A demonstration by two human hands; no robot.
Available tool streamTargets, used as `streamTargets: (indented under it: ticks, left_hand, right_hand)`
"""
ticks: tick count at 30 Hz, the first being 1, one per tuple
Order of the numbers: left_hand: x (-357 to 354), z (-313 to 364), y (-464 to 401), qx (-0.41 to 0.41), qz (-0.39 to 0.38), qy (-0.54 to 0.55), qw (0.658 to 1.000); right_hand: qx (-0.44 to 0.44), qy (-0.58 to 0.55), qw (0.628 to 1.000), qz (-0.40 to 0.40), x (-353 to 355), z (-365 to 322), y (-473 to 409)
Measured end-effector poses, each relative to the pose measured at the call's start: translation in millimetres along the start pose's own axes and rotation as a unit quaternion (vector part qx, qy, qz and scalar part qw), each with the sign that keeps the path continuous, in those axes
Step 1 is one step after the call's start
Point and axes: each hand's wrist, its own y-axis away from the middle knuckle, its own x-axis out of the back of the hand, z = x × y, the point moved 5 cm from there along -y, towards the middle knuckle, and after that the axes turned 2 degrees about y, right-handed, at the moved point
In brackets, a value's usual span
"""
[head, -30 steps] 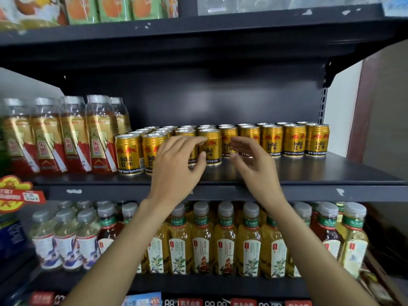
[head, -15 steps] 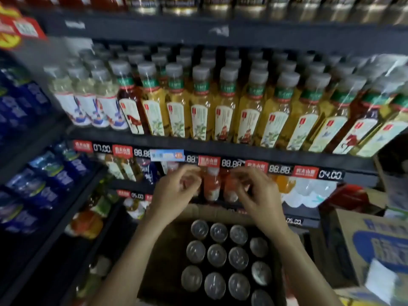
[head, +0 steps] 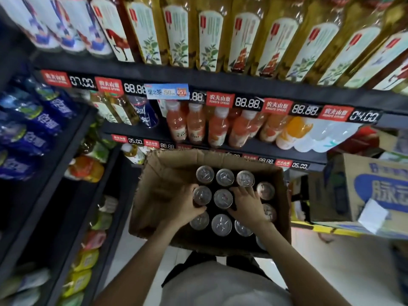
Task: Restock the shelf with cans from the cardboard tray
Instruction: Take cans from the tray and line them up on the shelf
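A second ago our hands were up at the shelf with the gold cans. Half a second ago they were coming down over the box. Now both hands are inside the brown cardboard tray on the floor in front of us. So we think the last cans are put away and we are picking up more.

Our left hand is wrapped around one round silver-topped can in the middle row, fingers closed on its side. Our right hand lies flat over the cans next to it, fingers spread apart. We cannot tell if it holds one yet.

Let us count the can tops we can see. Three in the back row, four in the middle row with one at the right edge, three in the front row, and a bit of one more in the corner. That makes about eleven, and some may hide under our right hand. The left part of the tray is bare cardboard.

The gold-can shelf is above us, out of sight now.
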Motion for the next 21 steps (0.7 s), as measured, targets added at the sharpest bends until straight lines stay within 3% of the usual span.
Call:
streamTargets:
  ticks: [6,10,14,17,21]
  left_hand:
    - [-23,-4,-14,0.051,0.005,-0.011,0.999]
    - [-29,-8,-21,0.091,0.015,-0.007,0.996]
    - [-8,3,-16,0.054,0.035,-0.008,0.998]
    - [25,21,-2,-0.005,0.080,0.061,0.995]
    - [75,59,17,-0.049,0.144,0.235,0.960]
  right_hand:
    - [-0.030,0.080,0.996,0.009,-17,-14,-14]
    - [-0.032,0.067,0.997,0.018,-18,-11,-20]
    - [-0.026,0.002,0.997,0.066,11,-8,-11]
    - [-0.053,-0.143,0.981,0.116,50,-3,5]
    - [-0.062,-0.512,0.852,0.089,112,3,22]
